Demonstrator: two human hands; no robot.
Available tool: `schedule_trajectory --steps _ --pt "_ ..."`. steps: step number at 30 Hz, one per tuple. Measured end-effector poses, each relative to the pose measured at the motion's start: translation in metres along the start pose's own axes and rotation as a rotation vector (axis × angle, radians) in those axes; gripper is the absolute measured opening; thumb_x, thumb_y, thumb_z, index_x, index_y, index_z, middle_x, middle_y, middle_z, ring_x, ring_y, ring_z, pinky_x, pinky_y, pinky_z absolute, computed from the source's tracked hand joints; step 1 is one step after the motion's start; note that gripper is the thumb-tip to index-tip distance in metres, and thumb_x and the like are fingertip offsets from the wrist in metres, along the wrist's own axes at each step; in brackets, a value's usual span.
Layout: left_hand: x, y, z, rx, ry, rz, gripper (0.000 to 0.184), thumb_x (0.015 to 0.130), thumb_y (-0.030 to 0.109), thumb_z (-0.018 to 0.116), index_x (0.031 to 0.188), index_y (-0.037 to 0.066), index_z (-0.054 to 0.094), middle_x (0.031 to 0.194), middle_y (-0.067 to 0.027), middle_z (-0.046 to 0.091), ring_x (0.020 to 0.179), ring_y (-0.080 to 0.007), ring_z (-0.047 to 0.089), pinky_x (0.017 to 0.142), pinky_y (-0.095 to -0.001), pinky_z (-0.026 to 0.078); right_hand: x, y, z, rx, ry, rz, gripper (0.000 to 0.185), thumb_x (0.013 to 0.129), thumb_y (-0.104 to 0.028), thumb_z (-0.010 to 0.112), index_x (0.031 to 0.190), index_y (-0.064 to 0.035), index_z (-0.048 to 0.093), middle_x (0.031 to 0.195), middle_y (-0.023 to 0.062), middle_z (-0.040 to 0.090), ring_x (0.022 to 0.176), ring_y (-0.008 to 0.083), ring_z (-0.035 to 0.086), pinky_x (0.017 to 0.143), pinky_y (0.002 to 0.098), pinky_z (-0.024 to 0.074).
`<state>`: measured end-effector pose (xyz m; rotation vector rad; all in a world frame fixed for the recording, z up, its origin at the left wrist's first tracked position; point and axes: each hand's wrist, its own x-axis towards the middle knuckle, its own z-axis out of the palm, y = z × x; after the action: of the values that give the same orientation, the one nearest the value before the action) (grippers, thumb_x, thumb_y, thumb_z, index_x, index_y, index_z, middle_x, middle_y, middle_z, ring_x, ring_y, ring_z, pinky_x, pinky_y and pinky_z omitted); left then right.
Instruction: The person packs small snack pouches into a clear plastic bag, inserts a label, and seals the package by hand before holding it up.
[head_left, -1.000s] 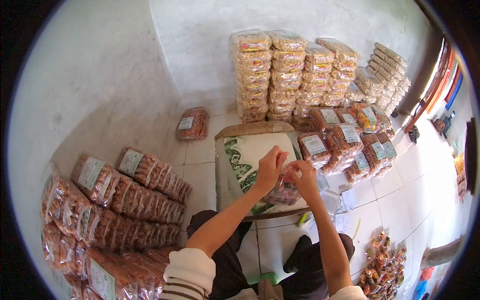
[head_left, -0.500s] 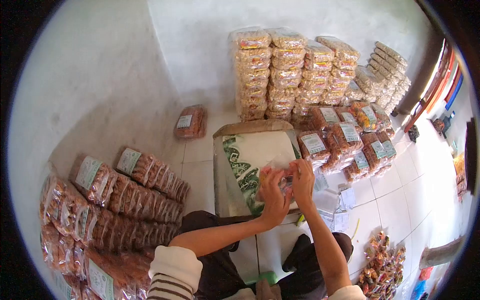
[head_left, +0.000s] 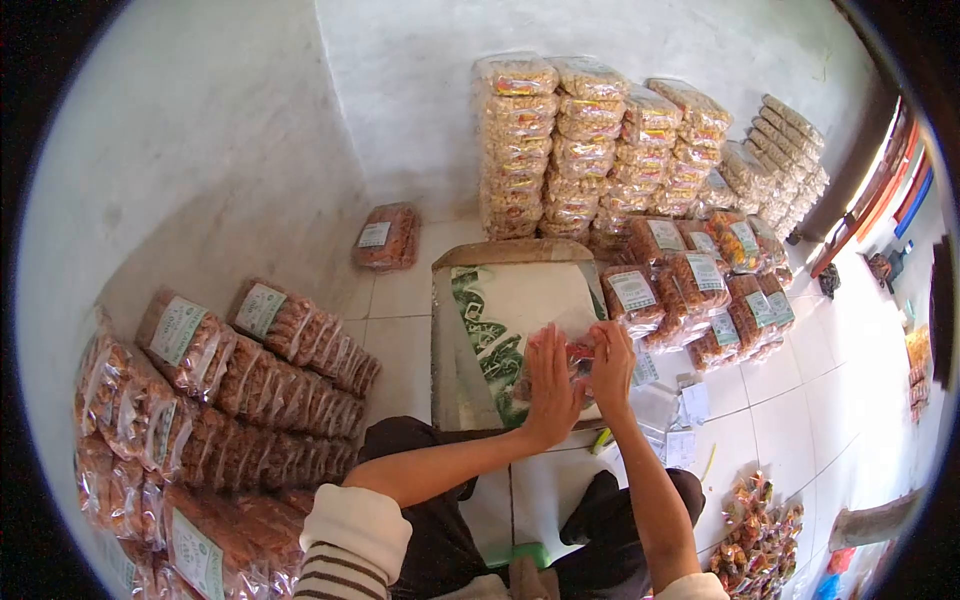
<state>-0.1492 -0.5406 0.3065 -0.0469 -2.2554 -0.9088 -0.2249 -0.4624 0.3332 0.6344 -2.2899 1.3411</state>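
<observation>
A clear plastic bag of reddish-brown pieces lies on the low board, near its front right. Across the bag's left side rests my left hand, its fingers stretched out and pointing away from me. My right hand is at the bag's right side, fingers bent and closed on the plastic. Both hands partly cover the bag, so its opening cannot be made out. The board has a pale surface with a green printed strip.
Rows of labelled brown packs stand at the left. One pack lies near the wall. Behind the board are tall stacks of pale packs, with more brown packs at the right. Small wrapped items lie lower right.
My hands have come down from above the bag to its two sides. My left hand's fingers, bent earlier, are now straighter over the bag. The view has shifted slightly.
</observation>
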Motion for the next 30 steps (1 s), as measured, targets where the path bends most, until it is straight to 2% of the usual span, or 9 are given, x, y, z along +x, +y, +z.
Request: schedule_trajectory --steps 3,6,8,9,11,17,21,26,30 --pt "0.007 -0.004 0.0 -0.029 -0.001 -0.007 0.06 0.088 0.019 0.041 0.133 -0.007 0.011 0.14 -0.0242 0.009 0.13 -0.0395 0.009 0.104 -0.0488 0.006 -0.001 0.001 0.001 -0.024 0.003 -0.001 0.005 0.081 -0.005 0.05 0.084 -0.0026 0.054 0.076 0.0129 0.052 0.075 0.0306 0.049 0.069 0.0389 0.0372" --pt "0.012 -0.004 0.0 -0.032 -0.016 -0.004 0.058 0.088 0.017 0.04 0.133 -0.007 0.012 0.137 -0.0255 0.015 0.127 -0.0387 0.018 0.104 -0.0491 0.007 -0.001 0.001 0.0 -0.05 0.027 -0.004 0.008 0.083 -0.01 0.049 0.082 -0.0035 0.054 0.075 0.0113 0.053 0.075 0.0291 0.049 0.073 0.038 0.035" --pt "0.015 -0.004 0.001 -0.036 0.003 0.01 0.056 0.089 0.016 0.04 0.133 -0.006 0.015 0.131 -0.0242 0.028 0.119 -0.0365 0.03 0.103 -0.0491 0.01 -0.001 0.001 0.0 -0.058 0.042 0.003 0.01 0.084 -0.012 0.049 0.081 -0.0039 0.054 0.075 0.0104 0.053 0.075 0.0283 0.049 0.076 0.0375 0.0339" --pt "0.016 -0.006 0.004 -0.036 0.003 0.011 0.056 0.089 0.016 0.04 0.133 -0.006 0.015 0.131 -0.0242 0.028 0.119 -0.0365 0.03 0.103 -0.0491 0.01 -0.001 0.0 -0.001 -0.053 0.041 0.015 0.011 0.085 -0.013 0.048 0.081 -0.0041 0.054 0.075 0.0099 0.053 0.075 0.028 0.049 0.076 0.0369 0.0334" --pt "0.018 -0.01 0.011 -0.122 0.046 -0.051 0.053 0.088 0.015 0.042 0.133 -0.003 0.021 0.118 -0.0206 0.042 0.107 -0.0333 0.041 0.102 -0.0485 0.013 -0.001 0.0 -0.002 -0.049 0.04 0.028 0.012 0.085 -0.014 0.048 0.08 -0.0043 0.053 0.075 0.0094 0.053 0.074 0.0276 0.049 0.077 0.0364 0.0329" --pt "0.026 -0.017 0.008 -0.251 0.028 -0.104 0.044 0.087 0.015 0.045 0.129 0.005 0.034 0.098 -0.0135 0.055 0.093 -0.0266 0.052 0.103 -0.0458 0.015 -0.004 0.001 -0.004 -0.062 0.006 0.053 0.012 0.085 -0.013 0.048 0.078 -0.004 0.053 0.076 0.0092 0.052 0.077 0.0272 0.048 0.077 0.0364 0.033" --pt "0.028 -0.02 0.008 -0.244 0.019 -0.093 0.041 0.087 0.015 0.047 0.126 0.006 0.039 0.095 -0.0113 0.057 0.09 -0.0243 0.054 0.103 -0.0449 0.015 -0.004 0.003 -0.002 -0.052 0.018 0.057 0.012 0.085 -0.013 0.05 0.079 -0.0031 0.054 0.078 0.0097 0.052 0.08 0.0272 0.047 0.077 0.0373 0.0331" --pt "0.031 -0.021 0.006 -0.242 -0.016 -0.094 0.037 0.082 0.016 0.055 0.117 0.008 0.047 0.091 -0.0083 0.057 0.08 -0.0227 0.055 0.1 -0.044 0.021 -0.001 0.001 -0.003 0.002 0.037 0.003 0.012 0.084 -0.014 0.052 0.079 -0.0029 0.055 0.079 0.009 0.053 0.081 0.0262 0.047 0.078 0.0371 0.0329" --pt "0.03 -0.023 0.009 -0.217 -0.017 -0.085 0.032 0.08 0.016 0.056 0.111 0.008 0.051 0.097 -0.0077 0.056 0.085 -0.0229 0.053 0.099 -0.0424 0.023 -0.001 0.001 -0.004 -0.014 0.027 -0.015 0.011 0.083 -0.013 0.053 0.079 -0.003 0.055 0.077 0.0082 0.054 0.081 0.0251 0.047 0.078 0.0369 0.0326"
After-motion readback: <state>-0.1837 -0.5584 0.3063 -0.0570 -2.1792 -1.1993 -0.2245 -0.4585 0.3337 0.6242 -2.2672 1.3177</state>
